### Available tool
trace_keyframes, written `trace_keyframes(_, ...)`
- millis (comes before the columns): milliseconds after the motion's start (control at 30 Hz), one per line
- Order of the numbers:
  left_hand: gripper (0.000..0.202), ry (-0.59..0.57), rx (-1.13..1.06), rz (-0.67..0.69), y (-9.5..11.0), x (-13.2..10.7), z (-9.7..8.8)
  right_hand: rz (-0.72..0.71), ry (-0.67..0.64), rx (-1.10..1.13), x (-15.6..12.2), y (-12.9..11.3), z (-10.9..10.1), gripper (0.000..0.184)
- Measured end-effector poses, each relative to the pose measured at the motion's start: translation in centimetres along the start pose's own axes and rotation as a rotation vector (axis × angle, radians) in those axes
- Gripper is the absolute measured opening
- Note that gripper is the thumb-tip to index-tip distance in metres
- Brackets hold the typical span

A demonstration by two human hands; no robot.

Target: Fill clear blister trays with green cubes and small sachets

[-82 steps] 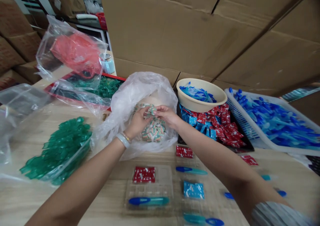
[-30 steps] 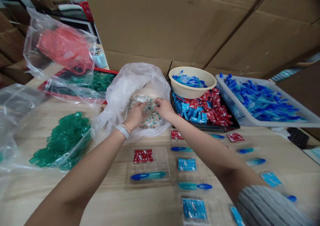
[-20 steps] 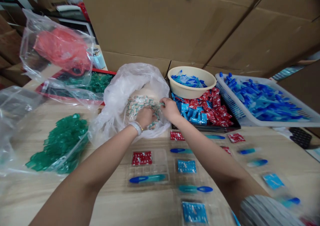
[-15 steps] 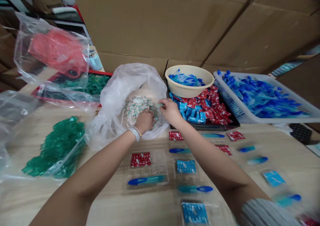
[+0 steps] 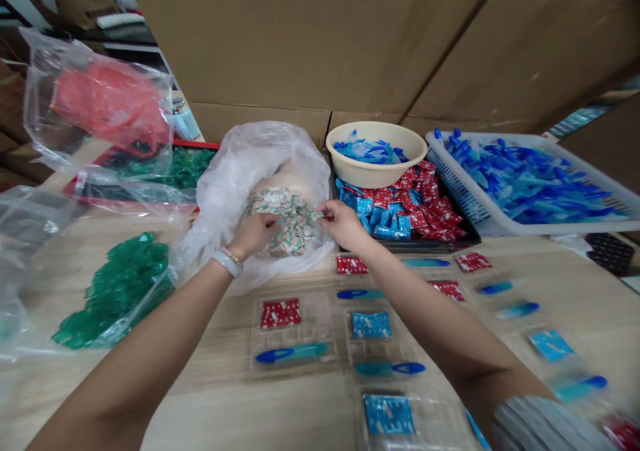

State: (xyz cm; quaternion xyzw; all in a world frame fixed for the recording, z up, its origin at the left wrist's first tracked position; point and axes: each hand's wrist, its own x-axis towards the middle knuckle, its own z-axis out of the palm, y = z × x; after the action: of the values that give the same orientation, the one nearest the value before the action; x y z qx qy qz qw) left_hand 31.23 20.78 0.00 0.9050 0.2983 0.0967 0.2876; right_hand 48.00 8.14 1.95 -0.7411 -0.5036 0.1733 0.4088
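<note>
The white bag [image 5: 223, 184] sits on the desk [image 5: 215, 398] with its mouth wide open, likely so both hands can reach in. The heap of little packets [image 5: 293, 228] lies inside it, between the two hands. The right hand [image 5: 346, 224] seems to pinch one packet [image 5: 315, 215] at the heap's right edge. The left hand [image 5: 254, 234] curls by the left edge; I cannot tell if it grips anything. Clear boxes [image 5: 317, 310] lie nearer the person, probably to be easy to reach.
</note>
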Motion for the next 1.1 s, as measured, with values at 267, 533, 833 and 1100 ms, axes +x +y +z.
trace_keyframes(267, 0.017, -0.200, 0.054, -0.080, -0.8, -4.2, -0.8, -0.080, -0.332, -0.029, -4.1, -2.2, 0.8, 0.016)
trace_keyframes(533, 0.024, 0.032, 0.050, -0.058, -1.0, -4.9, 0.1, -0.235, -0.619, -0.329, -12.2, -1.9, 0.8, 0.021)
trace_keyframes(833, 0.026, 0.090, 0.075, -0.046, -1.2, -5.0, 1.0, -0.269, -0.637, -0.583, -13.0, -2.3, 1.1, 0.023)
trace_keyframes(1100, 0.028, 0.072, 0.080, -0.097, -1.3, -5.0, 0.8, -0.276, -0.596, -0.634, -12.9, -1.8, 1.0, 0.017)
